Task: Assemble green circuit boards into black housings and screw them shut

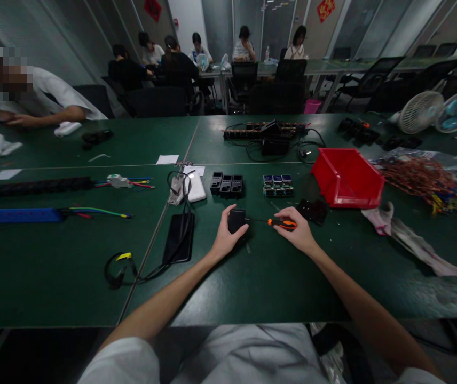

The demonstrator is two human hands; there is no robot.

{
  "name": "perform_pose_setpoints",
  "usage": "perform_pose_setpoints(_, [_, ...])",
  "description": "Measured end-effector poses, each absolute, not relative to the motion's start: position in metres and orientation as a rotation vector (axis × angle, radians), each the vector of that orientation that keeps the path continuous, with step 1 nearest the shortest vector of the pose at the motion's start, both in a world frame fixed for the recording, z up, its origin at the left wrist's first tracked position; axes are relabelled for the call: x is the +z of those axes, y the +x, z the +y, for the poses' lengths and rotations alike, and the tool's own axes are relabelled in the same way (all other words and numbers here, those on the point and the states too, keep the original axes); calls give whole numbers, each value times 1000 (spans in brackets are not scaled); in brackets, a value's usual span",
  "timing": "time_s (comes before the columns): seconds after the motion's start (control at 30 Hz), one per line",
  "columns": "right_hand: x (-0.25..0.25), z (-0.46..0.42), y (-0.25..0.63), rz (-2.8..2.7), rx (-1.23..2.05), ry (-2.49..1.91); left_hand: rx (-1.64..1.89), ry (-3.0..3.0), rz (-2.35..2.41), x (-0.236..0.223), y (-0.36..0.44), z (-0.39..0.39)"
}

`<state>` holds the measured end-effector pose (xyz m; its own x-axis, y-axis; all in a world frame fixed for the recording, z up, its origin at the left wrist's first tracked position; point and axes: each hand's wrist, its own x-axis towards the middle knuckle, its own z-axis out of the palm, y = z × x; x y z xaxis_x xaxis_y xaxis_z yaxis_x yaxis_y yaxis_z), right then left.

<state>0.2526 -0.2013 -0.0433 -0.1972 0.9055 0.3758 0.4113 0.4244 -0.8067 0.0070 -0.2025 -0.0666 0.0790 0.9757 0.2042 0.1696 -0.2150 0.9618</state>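
Observation:
My left hand is closed around a small black plastic housing, thumb on the near side and fingers at the left. In my right hand is a screwdriver with an orange and black handle. Its thin shaft points left, toward the right side of the housing; whether the tip touches cannot be made out. Beyond my left hand stand several similar black housings in a row. Several small circuit boards with dark screens lie farther off, between the hands and the red bin.
A red bin and bundled copper-coloured wires are at the right, near a crumpled glove. A black phone with a cable across it, a white power bank and a blue power strip lie left. A person sits far left.

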Motion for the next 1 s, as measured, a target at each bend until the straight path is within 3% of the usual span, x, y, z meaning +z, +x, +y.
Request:
perform_pose_setpoints(0.43, [-50,-198,254,-1485,973,-1126,1212,1477,1157,-69,5,-202])
perform_pose_setpoints(1.0, [-51,-198,257,-1532,898,-1180,1225,1539,1156,-75,4,-199])
